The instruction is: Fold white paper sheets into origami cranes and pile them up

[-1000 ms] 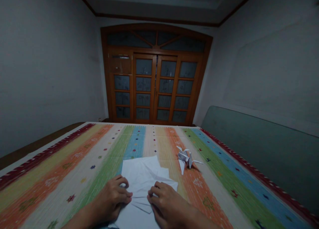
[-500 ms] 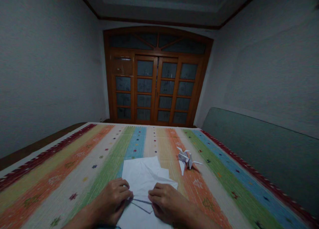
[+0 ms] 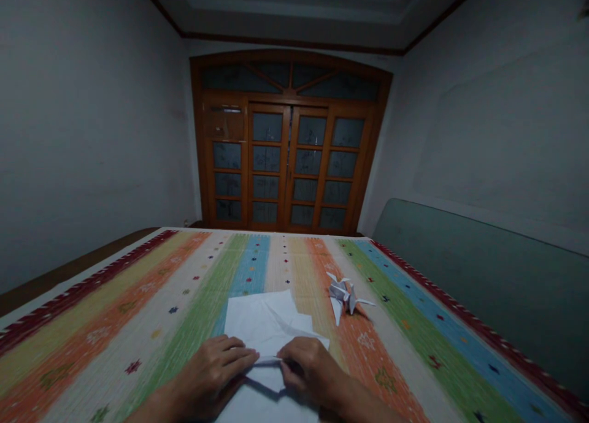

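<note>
Between my two hands is a small folded piece of white paper (image 3: pixel 269 374), held over white sheets lying on the table. My left hand (image 3: pixel 218 371) grips its left end, fingertips pressed on the folded edge. At the other end, my right hand (image 3: pixel 309 369) pinches the paper between thumb and curled fingers. Beneath and beyond them spread loose white paper sheets (image 3: pixel 255 319), creased and overlapping. To the right of the sheets stand folded paper cranes (image 3: pixel 343 295), close together; their exact number is hard to make out.
A striped, multicoloured tablecloth (image 3: pixel 179 316) covers the table. Along the right side rises a grey-green panel (image 3: pixel 460 257), like a seat back or board. Wooden doors with glass panes (image 3: pixel 289 165) stand beyond the table's far edge, between pale walls.
My left hand has shifted right, toward my right hand, its fingers now lying along the folded edge. The held paper has tilted and shows a broader flap. The cranes have not moved.
</note>
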Motion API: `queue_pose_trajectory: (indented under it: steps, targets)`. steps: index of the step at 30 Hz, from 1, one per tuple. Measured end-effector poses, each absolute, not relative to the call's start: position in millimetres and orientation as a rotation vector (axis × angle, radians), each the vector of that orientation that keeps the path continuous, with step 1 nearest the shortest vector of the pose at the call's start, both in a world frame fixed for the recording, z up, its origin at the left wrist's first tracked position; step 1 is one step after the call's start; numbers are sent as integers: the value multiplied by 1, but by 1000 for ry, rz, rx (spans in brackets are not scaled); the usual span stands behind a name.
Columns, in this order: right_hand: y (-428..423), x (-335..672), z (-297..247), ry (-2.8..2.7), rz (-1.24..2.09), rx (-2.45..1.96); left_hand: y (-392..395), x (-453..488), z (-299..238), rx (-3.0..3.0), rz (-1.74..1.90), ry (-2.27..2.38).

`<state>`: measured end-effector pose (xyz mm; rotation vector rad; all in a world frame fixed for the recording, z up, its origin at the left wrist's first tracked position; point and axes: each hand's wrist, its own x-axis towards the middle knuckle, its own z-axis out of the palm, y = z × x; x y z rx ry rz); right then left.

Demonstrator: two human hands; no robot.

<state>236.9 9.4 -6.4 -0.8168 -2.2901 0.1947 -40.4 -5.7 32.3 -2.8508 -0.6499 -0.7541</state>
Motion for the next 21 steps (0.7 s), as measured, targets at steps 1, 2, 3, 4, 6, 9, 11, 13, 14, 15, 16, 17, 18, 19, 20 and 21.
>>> queue_pose_trajectory:
  steps: [1,2,3,4,6,9,11,13,14,15,16,17,18,19,20,21]
  targets:
    - [9,237,-5,-2266,251,-828,-5,-40,30,-2853,-781,-659]
    - [8,236,-3,-2240,303,-856,-4,-40,26,-2855,-827,-661]
    - [7,235,0,-2217,360,-898,-3,-40,23,-2860,-889,-667]
    - [6,235,3,-2196,424,-944,-2,-39,20,-2867,-967,-687]
    - [5,232,11,-2156,592,-1029,-2,-37,16,-2899,-1143,-796]
    - [5,229,21,-2040,901,-996,-5,-31,18,-2918,-1377,-1193]
    - [6,228,24,-1958,1092,-937,-7,-26,23,-2891,-1480,-1526]
    - [8,227,25,-1896,1238,-924,-8,-20,28,-2871,-1556,-1808]
    - [9,226,25,-1876,1284,-929,-8,-18,30,-2867,-1585,-1933]
    - [9,226,24,-1862,1310,-936,-7,-16,30,-2864,-1616,-2051]
    - [10,225,23,-1854,1320,-949,-6,-14,29,-2860,-1645,-2160]
    - [10,225,22,-1853,1316,-979,-5,-13,27,-2859,-1670,-2254]
    - [11,224,21,-1854,1303,-1029,-4,-12,25,-2863,-1688,-2328]
    - [11,224,19,-1850,1284,-1094,-3,-11,22,-2874,-1696,-2379]
    - [11,224,17,-1843,1266,-1166,-2,-11,20,-2889,-1697,-2407]
    - [11,224,15,-1834,1246,-1233,-1,-11,17,-2903,-1695,-2411]
